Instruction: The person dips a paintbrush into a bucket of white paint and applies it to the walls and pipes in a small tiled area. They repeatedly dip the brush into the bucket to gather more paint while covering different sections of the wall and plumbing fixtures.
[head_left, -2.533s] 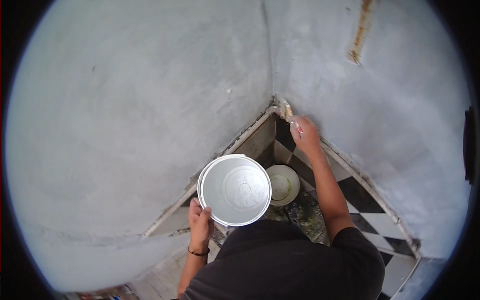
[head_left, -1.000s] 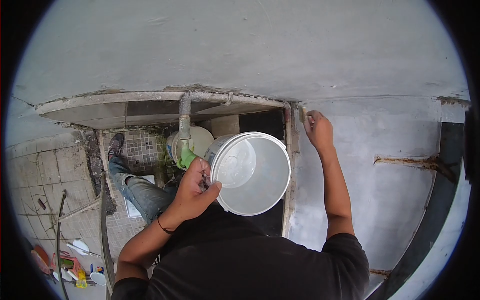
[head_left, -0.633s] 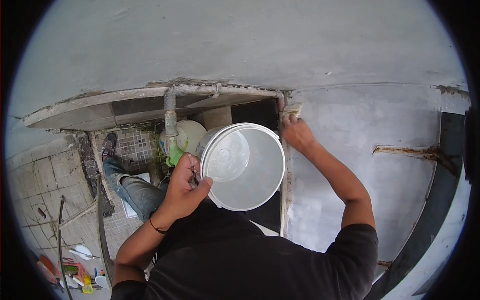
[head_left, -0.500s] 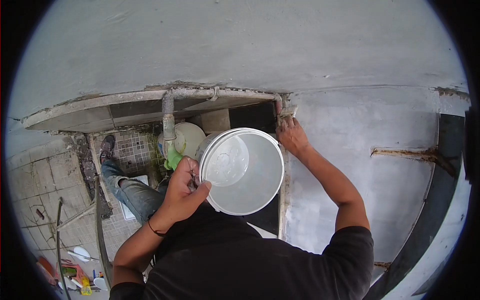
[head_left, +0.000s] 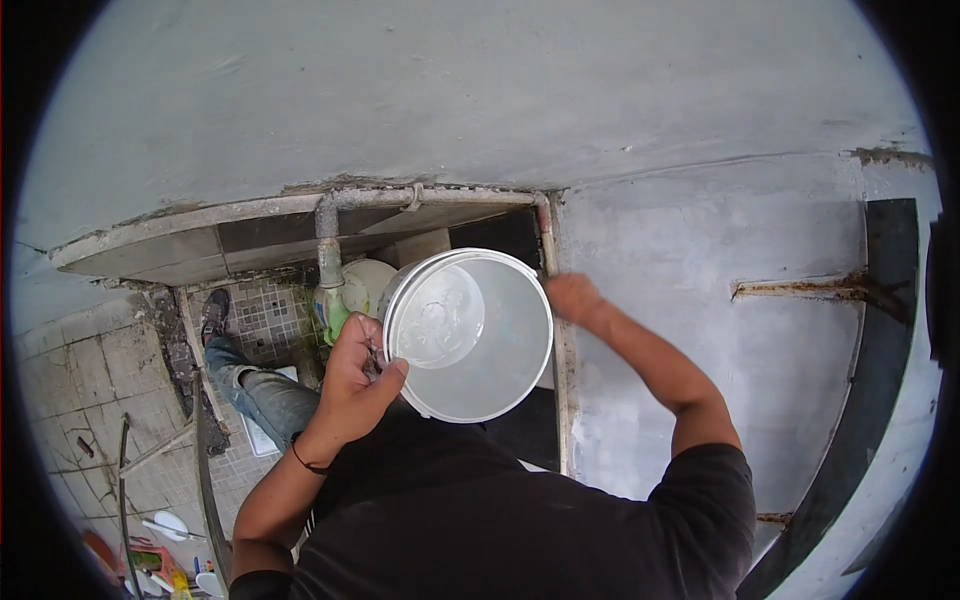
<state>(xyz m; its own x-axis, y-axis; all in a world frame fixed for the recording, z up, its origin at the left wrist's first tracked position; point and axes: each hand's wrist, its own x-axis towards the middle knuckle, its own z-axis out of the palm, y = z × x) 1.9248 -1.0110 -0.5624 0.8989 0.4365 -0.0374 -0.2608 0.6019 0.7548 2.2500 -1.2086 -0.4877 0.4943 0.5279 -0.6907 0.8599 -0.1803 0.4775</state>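
Observation:
My left hand (head_left: 362, 375) grips the near-left rim of a round white plastic bucket (head_left: 518, 330), thumb over the edge. The bucket is tilted with its mouth facing me, and a little whitish liquid lies inside. Just right of its rim, my right hand (head_left: 576, 299) is closed and slightly smeared by motion. Its fingers are partly hidden at the bucket's edge, as is the pale flat brush that showed in them half a second earlier. Beyond the right hand are a narrow wall edge and a thin upright pipe (head_left: 545, 222).
A grey pipe (head_left: 328, 240) runs down beside another light bucket (head_left: 368, 283). A rusty bracket (head_left: 800, 287) juts from the grey wall (head_left: 660, 250) on the right. Metal rails (head_left: 205, 470) stand at left, with assorted containers on the tiled floor below.
My right hand has come down from the top of the wall edge to beside the bucket's rim. The brush has gone out of sight. The bucket sits slightly further left in view.

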